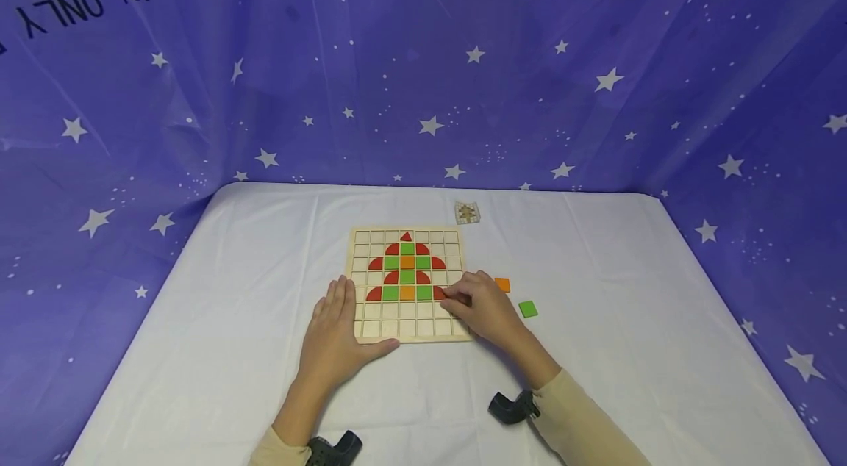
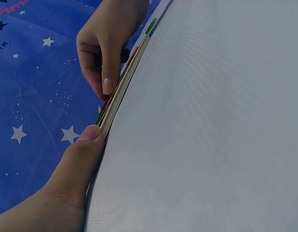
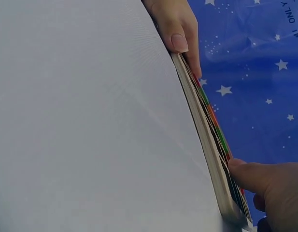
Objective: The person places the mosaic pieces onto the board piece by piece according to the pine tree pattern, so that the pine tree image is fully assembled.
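A square wooden grid board [image 1: 408, 330] lies on the white table with red, green and orange pieces set in a tree shape. My left hand [image 1: 331, 337] rests along its left side, fingers straight, with the thumb at the front edge. At the right end of the lowest coloured row, my right hand [image 1: 486, 304] pinches a red quarter-circle tile [image 1: 439, 293] between thumb and fingers, low over its cell. In the left wrist view, the right hand's fingertips [image 2: 107, 87] meet at a bit of red just above the board.
To the right of the board lie a loose orange square tile [image 1: 503, 284] and a green square tile [image 1: 528, 309]. Behind the board is a small patterned card [image 1: 467, 212]. A purple star-printed curtain [image 1: 430, 84] surrounds the white table [image 1: 595, 253].
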`<state>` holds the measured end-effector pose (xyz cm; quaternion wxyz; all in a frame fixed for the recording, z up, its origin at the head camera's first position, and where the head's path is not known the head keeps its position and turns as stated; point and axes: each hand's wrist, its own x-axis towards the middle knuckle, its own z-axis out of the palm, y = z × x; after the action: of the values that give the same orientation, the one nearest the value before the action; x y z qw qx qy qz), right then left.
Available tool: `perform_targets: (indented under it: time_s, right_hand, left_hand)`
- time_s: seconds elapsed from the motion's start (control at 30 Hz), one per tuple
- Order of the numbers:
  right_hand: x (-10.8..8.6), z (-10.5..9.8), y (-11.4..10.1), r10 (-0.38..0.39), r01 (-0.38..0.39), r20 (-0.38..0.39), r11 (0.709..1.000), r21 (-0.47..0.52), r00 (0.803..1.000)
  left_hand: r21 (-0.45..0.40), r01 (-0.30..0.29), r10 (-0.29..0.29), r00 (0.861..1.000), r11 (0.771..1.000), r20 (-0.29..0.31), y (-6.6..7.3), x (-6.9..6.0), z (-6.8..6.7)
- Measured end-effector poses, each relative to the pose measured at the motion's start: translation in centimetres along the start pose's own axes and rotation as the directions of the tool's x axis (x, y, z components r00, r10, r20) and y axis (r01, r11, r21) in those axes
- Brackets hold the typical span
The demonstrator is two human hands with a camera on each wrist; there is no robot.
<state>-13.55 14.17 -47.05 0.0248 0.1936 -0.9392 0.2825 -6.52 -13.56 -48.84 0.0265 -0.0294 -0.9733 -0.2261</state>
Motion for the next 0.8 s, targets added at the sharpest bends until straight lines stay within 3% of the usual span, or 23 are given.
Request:
perform_targets:
  time_s: [0.27,0.5,0.8]
  right_hand:
    - [-1.6,-2.0,2.0,-0.008,0.006,-0.055,0.999,-0.042,0.998]
    - [-3.3,-4.2,4.7,0.073,-0.083,-0.089,0.989,-0.118,0.993]
    - [-5.8,-6.3,7.0,0.171,-0.179,-0.057,0.962,-0.207,0.984]
  left_hand:
    - [-0.003,0.004,-0.004,1.0,1.0,0.002,0.1,0.1,-0.1]
    - [-0.009,0.006,-0.006,1.0,1.0,0.005,0.1,0.1,0.0]
    - [-0.008,0.001,-0.001,1.0,1.0,0.001,0.1,0.0,0.0]
